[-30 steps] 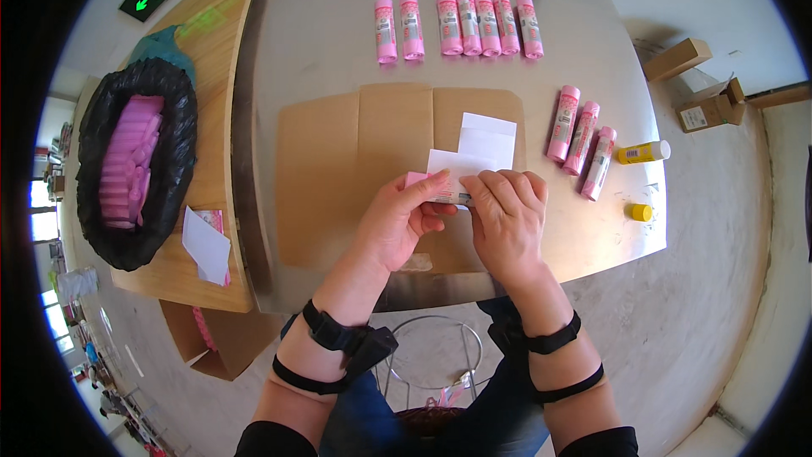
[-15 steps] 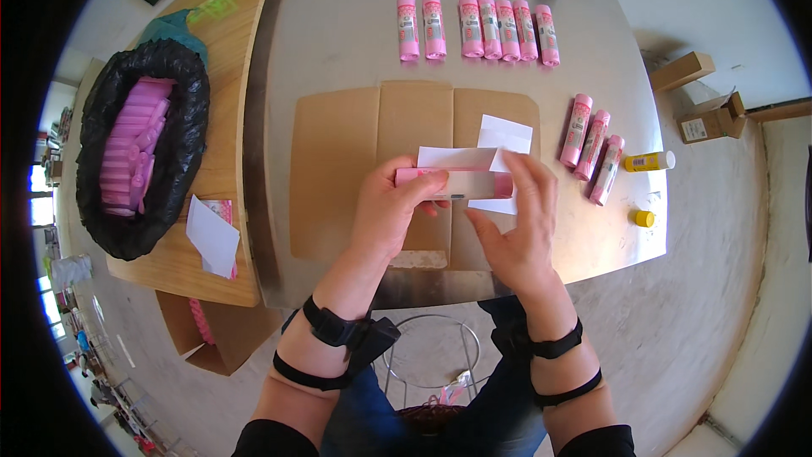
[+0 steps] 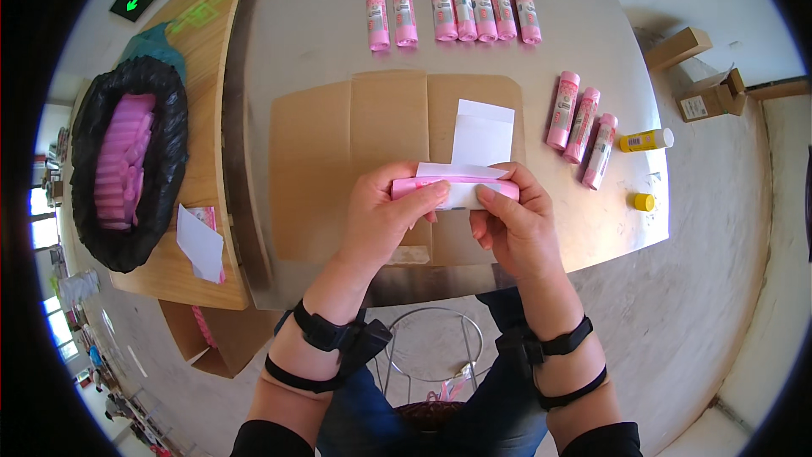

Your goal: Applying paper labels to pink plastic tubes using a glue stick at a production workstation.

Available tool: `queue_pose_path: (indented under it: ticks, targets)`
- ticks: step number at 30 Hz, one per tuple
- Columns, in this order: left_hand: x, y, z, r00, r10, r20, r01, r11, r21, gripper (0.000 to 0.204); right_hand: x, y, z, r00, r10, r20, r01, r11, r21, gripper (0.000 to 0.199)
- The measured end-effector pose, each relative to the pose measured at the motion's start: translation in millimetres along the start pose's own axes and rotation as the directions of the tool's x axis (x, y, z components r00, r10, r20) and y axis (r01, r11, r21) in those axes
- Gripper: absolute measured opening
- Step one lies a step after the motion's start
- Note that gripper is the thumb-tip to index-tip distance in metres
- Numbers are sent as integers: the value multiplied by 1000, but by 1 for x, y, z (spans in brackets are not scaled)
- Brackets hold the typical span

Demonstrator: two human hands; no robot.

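Observation:
Both ends of a pink roll of plastic bags (image 3: 403, 188) are gripped, level above a flattened cardboard sheet (image 3: 313, 169). My left hand (image 3: 379, 213) closes round its left end, thumb on top. Round the right end is my right hand (image 3: 524, 222), its thumb pressing the wrapped paper label (image 3: 463, 196). A flap of that label stands up along the roll's far side. Just beyond lie white paper slips (image 3: 484, 134) on the cardboard. To the right rest several labelled pink rolls (image 3: 582, 125), an uncapped yellow glue stick (image 3: 646, 140) and its yellow cap (image 3: 644, 202).
A row of labelled rolls (image 3: 482, 10) lies at the far side of the metal table (image 3: 321, 25). On the wooden table (image 3: 203, 93) at left stand a black bag-lined container (image 3: 173, 152) of pink rolls and more paper slips (image 3: 200, 245). Below it sits an open carton (image 3: 228, 343).
My right hand has moved from the label's raised edge onto the roll, its thumb now pressing down. The label lies closer round the roll. The whole view has shifted slightly.

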State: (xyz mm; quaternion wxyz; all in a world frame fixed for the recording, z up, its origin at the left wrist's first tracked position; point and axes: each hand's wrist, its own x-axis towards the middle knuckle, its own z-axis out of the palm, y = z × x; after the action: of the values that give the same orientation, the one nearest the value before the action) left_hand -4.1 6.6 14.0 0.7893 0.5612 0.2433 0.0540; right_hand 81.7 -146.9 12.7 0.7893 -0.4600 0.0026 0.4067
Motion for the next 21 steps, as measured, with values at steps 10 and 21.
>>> queue_pose_path:
  ticks: [10, 21]
  targets:
    - [2, 6, -1, 988, -107, 111, 113, 992, -52, 20, -7, -8, 0, 998, -54, -46, 49, 994, -94, 9]
    - [0, 2, -1, 995, -57, 86, 70, 986, -152, 22, -4, -4, 8, 990, -117, -78, 98, 971, -216, 14]
